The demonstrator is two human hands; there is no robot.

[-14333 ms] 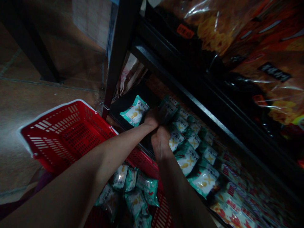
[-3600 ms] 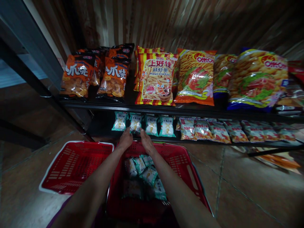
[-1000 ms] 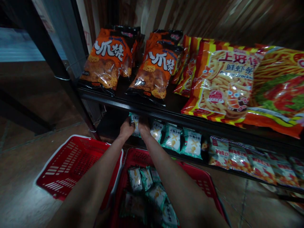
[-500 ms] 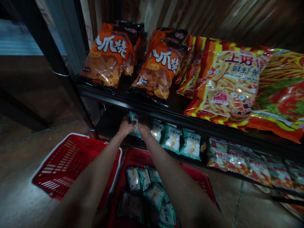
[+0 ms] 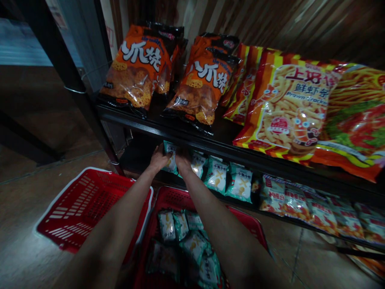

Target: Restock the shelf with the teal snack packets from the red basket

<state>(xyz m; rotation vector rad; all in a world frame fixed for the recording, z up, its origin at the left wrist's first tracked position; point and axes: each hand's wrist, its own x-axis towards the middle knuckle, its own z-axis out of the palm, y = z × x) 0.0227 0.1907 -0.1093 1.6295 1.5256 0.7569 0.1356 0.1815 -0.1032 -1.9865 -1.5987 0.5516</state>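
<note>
1. Left hand [image 5: 159, 159] pinches the left edge of a small teal-and-white plastic snack packet [image 5: 171, 162], thumb across its front; right hand [image 5: 183, 158] is at the packet's right edge.
2. That packet stands on the lower black shelf [image 5: 135, 154], at the left end of a row; matching teal-and-white packets [image 5: 216, 174] continue to the right, followed by white-and-red snack packets [image 5: 272, 194].
3. Close above both hands runs the dark front edge of the upper black shelf [image 5: 156, 131], leaving only a low gap to reach through.
4. Glossy orange-and-black snack bags [image 5: 132, 74] fill its left part, beside a large red-and-yellow striped prawn cracker bag [image 5: 288, 108].
5. Below the forearms, a red plastic basket [image 5: 174, 194] holds a loose pile of teal-and-white packets [image 5: 192, 245]; just beside it on the left, a white-rimmed red basket [image 5: 75, 200] sits on the brown tiled floor [image 5: 18, 204].
6. Right forearm covers part of the pile and of the basket's wall; an orange snack bag [image 5: 357, 120] is cut off at the right border.
7. Deep shade hides most of the right hand's fingers, so whether they grip or merely touch cannot be told; the left hand's fingers are bent, partly behind the packet.
</note>
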